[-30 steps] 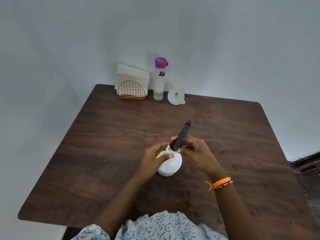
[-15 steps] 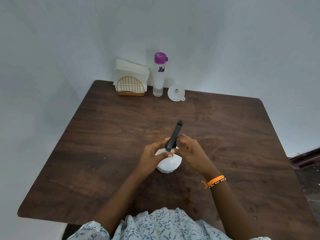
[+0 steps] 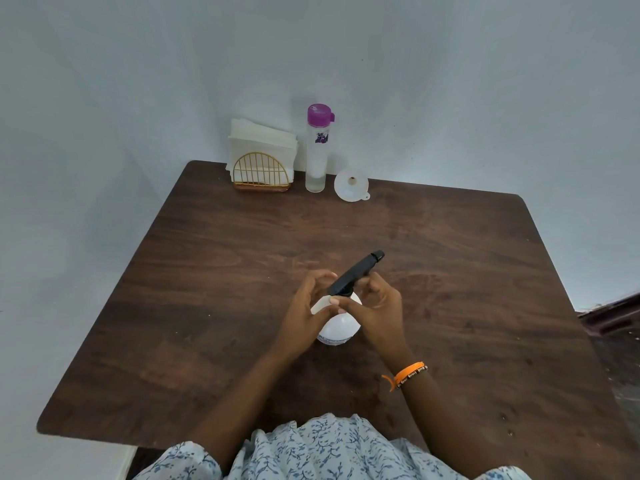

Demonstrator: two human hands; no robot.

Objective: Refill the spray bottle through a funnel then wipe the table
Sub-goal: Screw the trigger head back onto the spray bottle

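I look down on a dark wood tabletop (image 3: 207,306) set against a pale wall. At about 11 o'clock on its far edge stands a gold wire napkin holder (image 3: 261,174) stuffed with white paper napkins (image 3: 263,140); the holder hides the lower half of the stack. Just to its right stands a tall clear water bottle (image 3: 317,157) with a purple cap. It carries a small purple mark that I cannot read, and whatever liquid it holds is hard to make out. At 12 o'clock, just right of that bottle, a white funnel (image 3: 350,186) lies on the wood with its wide mouth facing me.

At the centre of the tabletop is the white spray bottle (image 3: 337,329), standing upright. My left hand (image 3: 304,320) curls its grip around the bottle's left side at the shoulder, covering much of it. My right hand (image 3: 377,306) closes its grip on the neck just under the black spray head (image 3: 356,273), which points towards 1 o'clock. The fingers hide the collar, so I cannot tell whether the head is screwed on or loose. A faint line of print circles the bottle's base, too small to read.

An orange wristband (image 3: 408,374) sits on my right wrist beside a dark band with white lettering that is too blurred to read. My blue floral clothing (image 3: 329,452) is cut off at 6 o'clock.
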